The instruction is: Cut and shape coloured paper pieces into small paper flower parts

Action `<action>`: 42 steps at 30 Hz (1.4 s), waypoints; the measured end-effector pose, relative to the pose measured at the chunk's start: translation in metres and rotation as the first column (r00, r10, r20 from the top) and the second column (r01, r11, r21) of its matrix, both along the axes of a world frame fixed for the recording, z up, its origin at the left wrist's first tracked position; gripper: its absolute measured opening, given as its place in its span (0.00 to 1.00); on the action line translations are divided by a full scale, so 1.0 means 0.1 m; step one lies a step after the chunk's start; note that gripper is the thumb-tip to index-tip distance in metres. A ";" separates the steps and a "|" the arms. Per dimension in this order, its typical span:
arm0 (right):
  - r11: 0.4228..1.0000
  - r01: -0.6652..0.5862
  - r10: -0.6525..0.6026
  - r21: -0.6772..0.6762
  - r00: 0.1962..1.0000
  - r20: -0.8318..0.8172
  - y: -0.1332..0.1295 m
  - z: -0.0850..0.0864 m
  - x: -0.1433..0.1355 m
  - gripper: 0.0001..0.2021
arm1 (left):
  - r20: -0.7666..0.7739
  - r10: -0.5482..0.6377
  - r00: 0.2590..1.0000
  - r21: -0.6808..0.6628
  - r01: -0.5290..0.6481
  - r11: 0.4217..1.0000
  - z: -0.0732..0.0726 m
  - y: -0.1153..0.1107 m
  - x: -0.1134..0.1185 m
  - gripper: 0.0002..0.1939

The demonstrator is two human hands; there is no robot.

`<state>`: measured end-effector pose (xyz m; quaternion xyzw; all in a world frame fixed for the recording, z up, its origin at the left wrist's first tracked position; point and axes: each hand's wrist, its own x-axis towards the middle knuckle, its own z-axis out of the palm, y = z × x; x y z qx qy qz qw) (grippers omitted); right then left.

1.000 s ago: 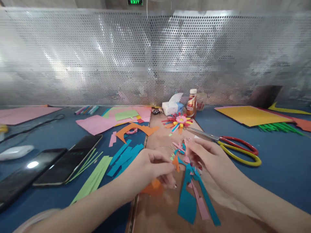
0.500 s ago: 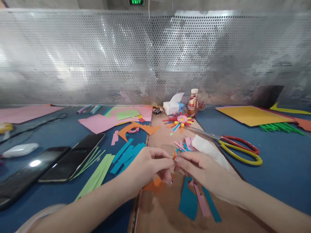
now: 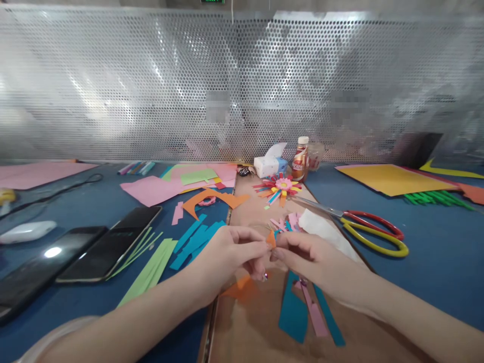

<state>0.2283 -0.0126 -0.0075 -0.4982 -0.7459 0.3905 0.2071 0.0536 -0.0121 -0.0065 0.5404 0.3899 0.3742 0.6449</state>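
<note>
Between the fingertips of both hands is a small orange paper piece (image 3: pixel 271 239). My left hand (image 3: pixel 242 252) pinches it from the left, and my right hand (image 3: pixel 302 254) pinches it from the right. Part of the piece is hidden by the fingers. Just behind the hands lie pink and blue paper strips (image 3: pixel 293 222). Below the right hand rest a wide blue paper piece (image 3: pixel 293 315), a pink strip (image 3: pixel 316 317) and a narrow blue strip (image 3: pixel 330 317). An orange scrap (image 3: pixel 242 288) lies under the left hand.
Farther back sits a layered paper flower (image 3: pixel 283 186), near a tissue pack (image 3: pixel 270 165) and a bottle (image 3: pixel 300 160). Scissors (image 3: pixel 372 234) lie open on the right. On the left are two phones (image 3: pixel 113 247), green strips (image 3: pixel 149 275) and blue strips (image 3: pixel 196 242). A perforated metal panel (image 3: pixel 151 91) stands behind.
The orange piece has turned slightly between my fingertips and shows more of its surface. Both hands stay in nearly the same place. The view has shifted a little.
</note>
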 end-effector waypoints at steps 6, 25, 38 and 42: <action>1.000 -0.016 0.014 -0.020 0.997 -0.070 -0.02 0.04 0.01 0.08 | -0.082 0.018 0.996 0.059 -0.013 0.998 0.01 0.00 0.02 0.09; 0.926 0.162 -0.280 -0.342 0.902 -0.330 -0.02 0.13 -0.08 0.12 | -0.154 -0.009 0.988 0.105 0.025 0.994 -0.02 -0.01 0.04 0.05; 0.935 0.172 -0.260 -0.310 0.927 -0.270 -0.03 0.15 -0.08 0.12 | -0.124 0.009 0.992 0.189 0.015 0.982 -0.01 0.02 0.01 0.04; 0.970 0.179 -0.216 -0.167 0.947 -0.239 -0.02 0.10 -0.06 0.10 | -0.141 0.046 0.989 0.204 -0.017 0.979 0.00 0.01 0.02 0.03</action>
